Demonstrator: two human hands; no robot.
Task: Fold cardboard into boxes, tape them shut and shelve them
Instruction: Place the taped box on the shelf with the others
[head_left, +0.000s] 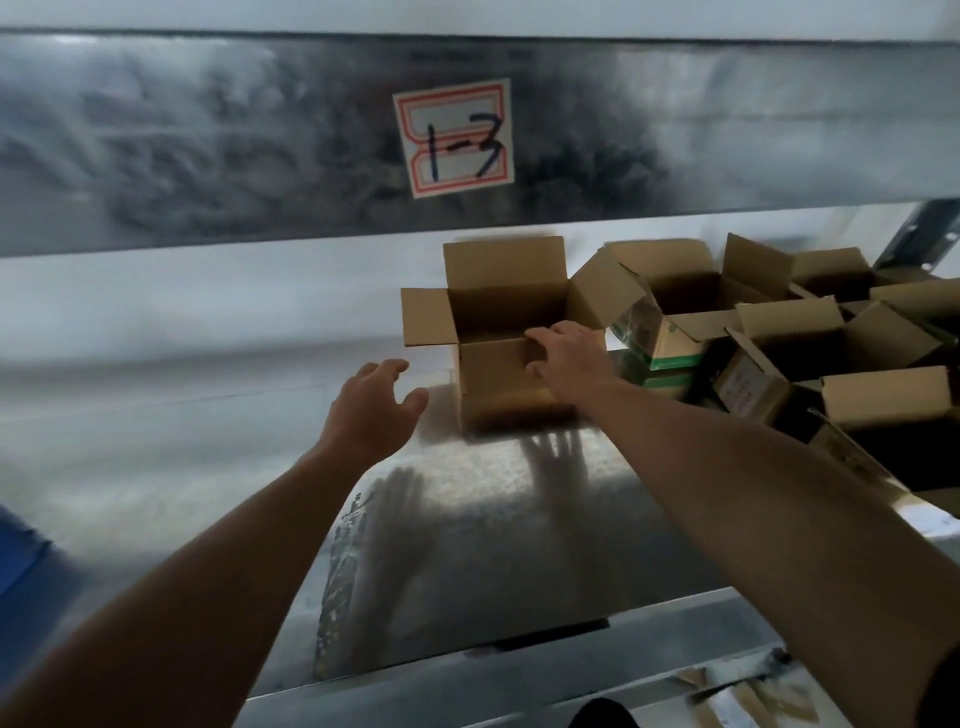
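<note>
Box (501, 374), flaps up, set toward the back edge of the shelf (467, 545); near rim gripped by right hand (569, 358); left hand (374, 408), spread and empty, held just left of it.

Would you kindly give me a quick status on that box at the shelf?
Right hand grips box front wall; left hand open beside it. Box upright on shelf, flaps open. Other boxes close on right.

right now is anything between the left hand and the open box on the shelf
Nothing visible. The left hand is open just left of the box, apart from it, with only bare shelf between them. The right hand grips the box's front wall.
</note>
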